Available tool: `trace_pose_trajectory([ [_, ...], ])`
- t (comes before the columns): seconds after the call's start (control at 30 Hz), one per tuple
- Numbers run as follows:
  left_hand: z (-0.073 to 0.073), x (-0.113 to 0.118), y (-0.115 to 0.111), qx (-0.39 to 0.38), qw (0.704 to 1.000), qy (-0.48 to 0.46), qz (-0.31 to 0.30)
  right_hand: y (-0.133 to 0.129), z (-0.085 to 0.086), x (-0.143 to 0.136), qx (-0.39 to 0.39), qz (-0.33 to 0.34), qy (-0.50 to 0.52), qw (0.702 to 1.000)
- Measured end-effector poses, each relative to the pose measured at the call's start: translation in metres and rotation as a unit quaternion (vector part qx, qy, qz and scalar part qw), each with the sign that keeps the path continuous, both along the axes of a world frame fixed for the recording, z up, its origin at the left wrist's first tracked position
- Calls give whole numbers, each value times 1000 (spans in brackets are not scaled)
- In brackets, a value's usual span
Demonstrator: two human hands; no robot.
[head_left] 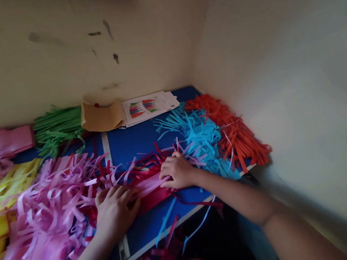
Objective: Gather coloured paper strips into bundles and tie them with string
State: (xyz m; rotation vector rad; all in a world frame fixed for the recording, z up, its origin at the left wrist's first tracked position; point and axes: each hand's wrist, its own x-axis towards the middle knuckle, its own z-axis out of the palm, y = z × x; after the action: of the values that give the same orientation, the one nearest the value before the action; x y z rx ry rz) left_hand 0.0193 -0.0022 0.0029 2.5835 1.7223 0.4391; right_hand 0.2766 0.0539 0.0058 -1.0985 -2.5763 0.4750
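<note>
Between my two hands lies a pink fringed paper strip (150,185), flat on top of a dark red fringed paper strip (159,197). My left hand (117,204) rests at the left end of the pink strip, fingers curled down onto it. At the other end, my right hand (177,171) pinches the pink strip, with the thumb below and fingers bent over. Thin fringes point away from me beyond both hands. What lies under the left fingertips is partly hidden.
Pink fringe (43,205) and yellow fringe (12,183) heap at the left. Behind are a green bundle (59,125), a brown paper piece (101,115) and printed sheets (150,106). Blue fringe (202,132) and orange fringe (241,138) lie right, beside the wall. A white string (200,221) hangs over the table edge.
</note>
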Motion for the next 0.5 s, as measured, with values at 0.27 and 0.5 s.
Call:
trace_pose_trajectory([
  [0.27, 10, 11, -3, -10, 998, 56, 6, 3, -6, -1, 2, -44, 2, 999],
  [0.5, 5, -4, -1, 13, 999, 19, -33, 4, -9, 2, -11, -45, 15, 999],
])
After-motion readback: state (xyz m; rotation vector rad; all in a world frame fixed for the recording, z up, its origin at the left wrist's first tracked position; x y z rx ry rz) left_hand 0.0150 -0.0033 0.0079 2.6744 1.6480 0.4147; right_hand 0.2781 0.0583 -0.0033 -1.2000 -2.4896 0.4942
